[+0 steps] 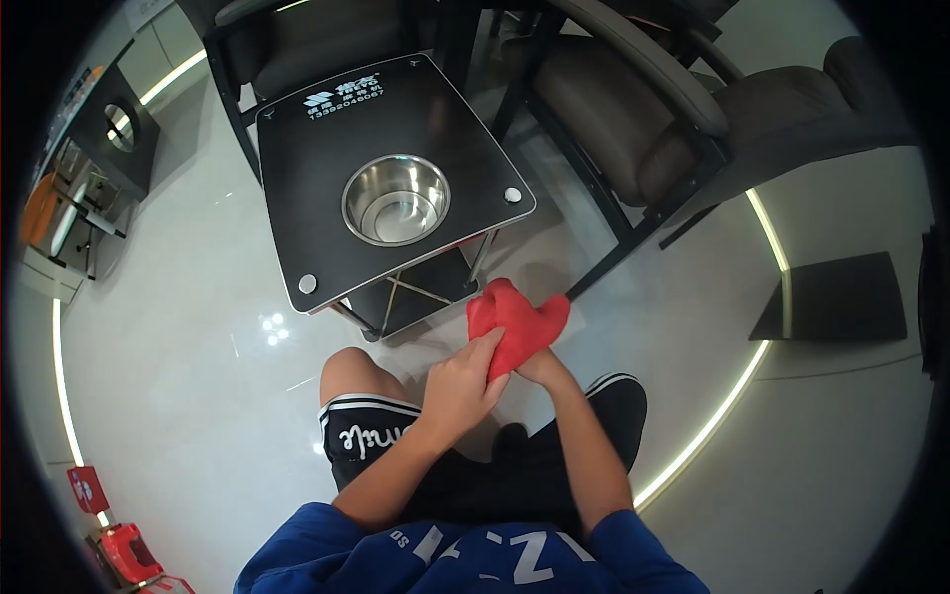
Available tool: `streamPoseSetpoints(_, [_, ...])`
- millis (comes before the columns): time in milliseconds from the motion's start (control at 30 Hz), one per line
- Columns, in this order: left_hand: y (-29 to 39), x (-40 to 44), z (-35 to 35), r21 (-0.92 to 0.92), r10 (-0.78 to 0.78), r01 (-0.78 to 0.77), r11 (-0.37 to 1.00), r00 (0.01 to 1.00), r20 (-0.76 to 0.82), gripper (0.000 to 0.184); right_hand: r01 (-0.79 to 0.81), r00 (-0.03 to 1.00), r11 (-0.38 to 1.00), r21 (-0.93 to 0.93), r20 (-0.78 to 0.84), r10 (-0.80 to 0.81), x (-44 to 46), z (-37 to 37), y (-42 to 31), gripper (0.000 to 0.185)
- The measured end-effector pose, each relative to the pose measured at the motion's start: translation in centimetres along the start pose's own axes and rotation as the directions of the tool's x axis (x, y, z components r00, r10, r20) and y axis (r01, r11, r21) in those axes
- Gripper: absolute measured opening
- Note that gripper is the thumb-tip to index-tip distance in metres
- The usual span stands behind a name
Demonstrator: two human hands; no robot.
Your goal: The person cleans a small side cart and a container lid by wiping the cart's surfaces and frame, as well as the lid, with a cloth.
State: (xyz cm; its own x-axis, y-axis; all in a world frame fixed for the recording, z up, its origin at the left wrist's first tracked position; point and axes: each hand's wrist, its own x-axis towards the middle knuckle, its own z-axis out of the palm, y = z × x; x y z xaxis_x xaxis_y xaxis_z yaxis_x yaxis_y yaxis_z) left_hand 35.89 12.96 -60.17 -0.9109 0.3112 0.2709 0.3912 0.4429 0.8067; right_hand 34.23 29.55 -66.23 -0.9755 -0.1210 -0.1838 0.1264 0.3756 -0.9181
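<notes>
A bunched red cloth (517,325) is between my two hands, above the floor and just in front of my knees. On its near left side, my left hand (463,384) is closed on it, with the thumb and fingers pressed over the fabric. My right hand (537,366) grips the cloth from the right and underneath, its fingers mostly hidden behind the fabric. Beyond the cloth, a shiny round metal bowl (396,200) sits in the black top of a small table (307,188). Neither hand touches the bowl or table.
Dark padded armchairs (633,119) stand behind and right of the table. Its lower shelf (421,297) shows beneath the top. A red container (131,552) is at the lower left. A grey-black unit (124,129) stands far left. A dark panel (841,297) is at right.
</notes>
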Motion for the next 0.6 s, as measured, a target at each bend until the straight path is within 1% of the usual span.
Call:
streamPoseSetpoints(33, [-0.2, 0.3, 0.0, 0.093, -0.001, -0.005, 0.996, 0.998, 0.061, 0.052, 0.013, 1.0, 1.0, 0.017, 0.014, -0.013, 0.6, 0.6, 1.1, 0.036])
streamPoseSetpoints(67, [-0.4, 0.2, 0.1, 0.182, -0.018, -0.005, 0.983, 0.992, 0.124, 0.054, 0.077, 0.992, 0.994, 0.08, -0.102, -0.069, 1.2, 1.5, 2.8, 0.035])
streamPoseSetpoints(100, [-0.7, -0.1, 0.3, 0.203, -0.045, 0.021, 0.979, 0.992, 0.114, 0.054, 0.141, 0.971, 0.981, 0.136, -0.211, -0.111, 1.6, 2.3, 4.4, 0.034])
streamPoseSetpoints(133, [-1.0, 0.0, 0.5, 0.299, -0.01, -0.034, 0.954, 0.989, 0.145, 0.057, 0.155, 0.975, 0.977, 0.149, -0.18, -0.127, 2.8, 2.7, 5.5, 0.034])
streamPoseSetpoints(167, [-1.3, -0.1, 0.6, 0.39, 0.014, -0.084, 0.917, 0.984, 0.179, 0.061, 0.116, 0.985, 0.992, -0.051, -0.124, -0.122, 3.8, 3.3, 6.5, 0.034])
streamPoseSetpoints(200, [-1.4, -0.5, 0.7, 0.411, -0.02, -0.048, 0.91, 0.987, 0.159, 0.061, 0.083, 0.992, 0.964, -0.252, -0.069, -0.104, 4.0, 3.7, 7.2, 0.034])
streamPoseSetpoints(233, [-1.7, -0.7, 0.7, 0.447, -0.006, -0.039, 0.894, 0.995, 0.099, 0.062, 0.105, 0.992, 0.965, -0.239, -0.038, -0.117, 4.1, 3.7, 7.0, 0.034])
streamPoseSetpoints(267, [-2.0, -0.4, 0.5, 0.488, 0.025, -0.041, 0.872, 0.999, 0.039, 0.062, 0.208, 0.978, 0.91, -0.359, 0.069, -0.196, 4.8, 3.5, 6.5, 0.033])
streamPoseSetpoints(300, [-1.9, -0.4, 0.0, 0.515, 0.015, -0.023, 0.857, 1.0, 0.02, 0.062, 0.313, 0.949, 0.831, -0.46, 0.179, -0.258, 5.3, 3.4, 5.9, 0.033])
streamPoseSetpoints(333, [-1.3, -0.8, -0.7, 0.574, -0.034, 0.007, 0.819, 0.999, 0.036, 0.064, 0.338, 0.94, 0.834, -0.435, 0.203, -0.274, 5.6, 3.3, 5.3, 0.033])
streamPoseSetpoints(400, [-0.7, -1.9, -1.2, 0.647, -0.124, 0.07, 0.759, 0.992, 0.038, 0.065, 0.401, 0.915, 0.762, -0.508, 0.273, -0.299, 6.6, 3.4, 4.4, 0.033])
streamPoseSetpoints(433, [-0.7, -2.5, -1.1, 0.652, -0.13, 0.082, 0.754, 0.991, 0.026, 0.066, 0.383, 0.917, 0.805, -0.454, 0.29, -0.273, 7.4, 4.0, 4.5, 0.032])
streamPoseSetpoints(467, [-0.4, -3.0, -1.1, 0.657, -0.131, 0.092, 0.748, 0.991, 0.01, 0.067, 0.406, 0.904, 0.806, -0.43, 0.315, -0.287, 7.4, 4.8, 4.4, 0.032])
streamPoseSetpoints(500, [-2.0, -2.5, -0.5, 0.67, -0.142, 0.115, 0.733, 0.99, -0.015, 0.067, 0.431, 0.9, 0.836, -0.341, 0.229, -0.371, 9.2, 6.0, 5.4, 0.033])
streamPoseSetpoints(533, [-1.2, -2.8, -0.8, 0.692, -0.173, 0.146, 0.707, 0.984, -0.031, 0.069, 0.457, 0.89, 0.857, -0.24, 0.132, -0.437, 9.1, 6.7, 4.9, 0.034])
streamPoseSetpoints(567, [-0.8, -3.1, -0.8, 0.707, -0.211, 0.18, 0.684, 0.977, -0.045, 0.07, 0.47, 0.882, 0.854, -0.221, 0.157, -0.445, 9.4, 7.9, 5.9, 0.034])
streamPoseSetpoints(600, [-0.5, -3.3, -0.7, 0.711, -0.234, 0.209, 0.671, 0.97, -0.064, 0.07, 0.523, 0.852, 0.851, -0.057, 0.069, -0.519, 10.0, 9.4, 7.8, 0.036])
